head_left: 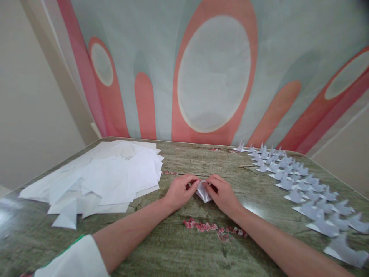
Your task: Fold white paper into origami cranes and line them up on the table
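Note:
A small folded piece of white paper (204, 195) is between my two hands, just above the middle of the table. My left hand (182, 189) pinches its upper left edge between thumb and fingers. On the other side, my right hand (220, 191) grips the upper right edge in the same way. The paper has creased, pointed faces, and its lower point faces me. My fingers cover part of its top.
White paper sheets (115, 177) lie in a loose pile at the left, with a folded triangle (67, 216) at its near edge. Rows of folded paper birds (295, 195) stand along the right. The wood-patterned table (161, 246) carries printed pink flowers and meets a patterned backdrop (161, 46).

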`<control>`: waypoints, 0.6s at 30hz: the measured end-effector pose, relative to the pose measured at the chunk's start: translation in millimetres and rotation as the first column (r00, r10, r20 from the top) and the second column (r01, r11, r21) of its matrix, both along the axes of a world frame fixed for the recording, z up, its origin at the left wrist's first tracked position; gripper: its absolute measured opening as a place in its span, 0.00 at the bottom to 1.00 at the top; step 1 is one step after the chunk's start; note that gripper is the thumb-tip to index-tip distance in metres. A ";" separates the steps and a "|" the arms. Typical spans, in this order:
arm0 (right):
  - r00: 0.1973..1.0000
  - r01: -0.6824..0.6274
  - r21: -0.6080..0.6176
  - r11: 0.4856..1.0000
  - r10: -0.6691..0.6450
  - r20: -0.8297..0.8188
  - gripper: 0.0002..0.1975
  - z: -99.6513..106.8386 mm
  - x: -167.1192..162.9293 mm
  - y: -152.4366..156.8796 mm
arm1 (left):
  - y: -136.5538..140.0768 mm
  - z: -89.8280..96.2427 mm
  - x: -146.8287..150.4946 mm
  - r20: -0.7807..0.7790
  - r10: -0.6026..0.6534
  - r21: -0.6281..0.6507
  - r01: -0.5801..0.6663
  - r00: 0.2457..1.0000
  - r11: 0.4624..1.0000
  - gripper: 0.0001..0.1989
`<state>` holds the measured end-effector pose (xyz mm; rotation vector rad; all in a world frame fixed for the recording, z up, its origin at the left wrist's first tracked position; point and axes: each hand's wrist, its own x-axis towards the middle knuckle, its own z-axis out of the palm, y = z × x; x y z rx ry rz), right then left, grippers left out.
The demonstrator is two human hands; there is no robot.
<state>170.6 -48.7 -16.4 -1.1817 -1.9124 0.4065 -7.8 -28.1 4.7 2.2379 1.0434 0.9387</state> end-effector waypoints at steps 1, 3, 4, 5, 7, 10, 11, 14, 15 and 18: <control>1.000 0.002 -0.004 1.000 -0.002 -0.002 0.07 0.1 -0.2 -0.2 | 0.0 -0.1 0.1 0.010 -0.006 -0.008 0.006 1.000 1.000 0.09; 1.000 0.003 -0.009 1.000 -0.003 -0.005 0.07 0.3 -0.4 -0.6 | 0.0 0.2 0.1 0.014 -0.016 -0.017 0.017 1.000 1.000 0.09; 1.000 0.001 -0.013 1.000 -0.001 -0.004 0.07 0.3 -0.4 -0.8 | -0.1 0.5 -0.1 0.009 -0.020 -0.019 0.020 1.000 1.000 0.09; 1.000 0.000 -0.016 1.000 0.000 -0.004 0.07 0.4 -0.3 -1.0 | -0.1 0.9 -0.2 0.002 -0.024 -0.020 0.024 1.000 1.000 0.09; 1.000 -0.003 -0.020 1.000 0.002 -0.004 0.07 0.3 0.1 -1.1 | -0.3 1.6 -0.4 -0.017 -0.033 -0.015 0.033 0.999 0.999 0.09; 1.000 0.000 -0.024 1.000 0.000 -0.001 0.07 -0.2 0.7 -0.8 | -0.9 0.7 -0.3 -0.027 -0.046 -0.004 0.046 0.999 0.999 0.10; 1.000 0.003 -0.025 1.000 -0.003 0.000 0.06 -0.4 0.7 -0.6 | -1.1 -0.1 -0.1 -0.021 -0.051 -0.007 0.050 0.999 0.999 0.10; 1.000 0.007 -0.027 1.000 -0.007 -0.002 0.06 -0.4 0.6 -0.2 | -1.1 -3.5 0.6 0.007 -0.056 -0.037 0.056 0.998 0.998 0.11; 1.000 0.005 -0.028 1.000 -0.005 -0.004 0.06 -0.1 0.4 -0.2 | -0.7 -4.5 0.8 0.009 -0.049 -0.046 0.049 0.999 0.998 0.11; 1.000 0.000 -0.030 1.000 0.000 -0.009 0.06 1.2 0.0 -0.7 | 1.6 -7.2 1.0 -0.017 0.001 -0.043 -0.002 1.000 0.999 0.10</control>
